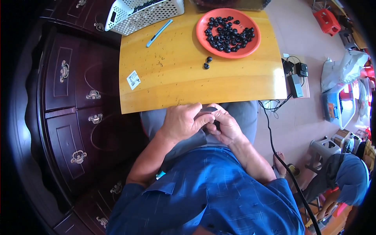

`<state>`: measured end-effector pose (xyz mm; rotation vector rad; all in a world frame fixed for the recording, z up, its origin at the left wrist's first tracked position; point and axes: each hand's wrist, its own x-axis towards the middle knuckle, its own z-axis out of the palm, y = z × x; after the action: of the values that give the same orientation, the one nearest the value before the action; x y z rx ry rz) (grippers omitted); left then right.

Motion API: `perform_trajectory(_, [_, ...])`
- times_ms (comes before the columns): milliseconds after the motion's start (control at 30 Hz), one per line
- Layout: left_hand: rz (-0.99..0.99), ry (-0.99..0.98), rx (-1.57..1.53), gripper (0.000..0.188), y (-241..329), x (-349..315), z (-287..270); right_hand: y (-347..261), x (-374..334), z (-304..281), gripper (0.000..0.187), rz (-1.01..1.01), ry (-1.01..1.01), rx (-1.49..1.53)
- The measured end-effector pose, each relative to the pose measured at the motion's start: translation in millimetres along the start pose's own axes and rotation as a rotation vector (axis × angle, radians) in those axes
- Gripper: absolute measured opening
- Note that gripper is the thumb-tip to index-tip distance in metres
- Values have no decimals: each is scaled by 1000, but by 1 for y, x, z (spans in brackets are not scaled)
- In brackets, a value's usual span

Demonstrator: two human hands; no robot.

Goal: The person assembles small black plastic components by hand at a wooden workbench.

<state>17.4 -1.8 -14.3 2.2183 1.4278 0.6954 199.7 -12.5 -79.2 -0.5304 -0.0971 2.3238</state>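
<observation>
My left hand (pixel 181 122) and my right hand (pixel 227 126) meet over my lap, just off the near edge of the yellow wooden table (pixel 172 84). Both are closed, fingertips together around a small dark curved piece (pixel 211 109). Its upper part shows between the thumbs and fingers; the rest is hidden, so its exact kind is unclear. Beyond the hands, two small round black parts (pixel 206 66) lie on the tabletop. Many similar parts are heaped on a red-orange plate (pixel 201 39) at the far right of the table.
A white perforated basket (pixel 156 17) with black parts stands at the far left, near a slim light-blue pen-like tool (pixel 159 33). A printed label (pixel 133 80) lies on the table. Dark drawers (pixel 62 98) line the left; power adapters (pixel 295 85) and cables are right. Another person (pixel 348 176) sits lower right.
</observation>
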Motion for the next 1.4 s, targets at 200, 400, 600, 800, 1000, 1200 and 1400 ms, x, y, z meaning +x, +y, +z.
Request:
perform_trajectory(200, [-26,-43,-26,39,5,4,-4,0,1,0,17,-27,-21,-3])
perform_trajectory(400, [-123,-17,-289,28,4,19,-17,-8,1,1,23,-30,-86,-8])
perform_trajectory(600, [-131,80,50,30,-19,59,-12,-17,-8,-4,40,-92,-212,-155])
perform_trajectory(800, [33,113,277,30,-44,85,11,-15,-12,-9,41,-135,-216,-180])
perform_trajectory(1000, [-84,-20,348,24,-42,86,5,-15,-9,-16,35,-120,-188,-58])
perform_trajectory(1200, [-141,39,-321,23,8,41,-11,-9,-10,-6,32,-91,-26,-105])
perform_trajectory(1400, [-290,-6,-863,14,23,4,6,-8,-14,11,36,-82,-78,-102])
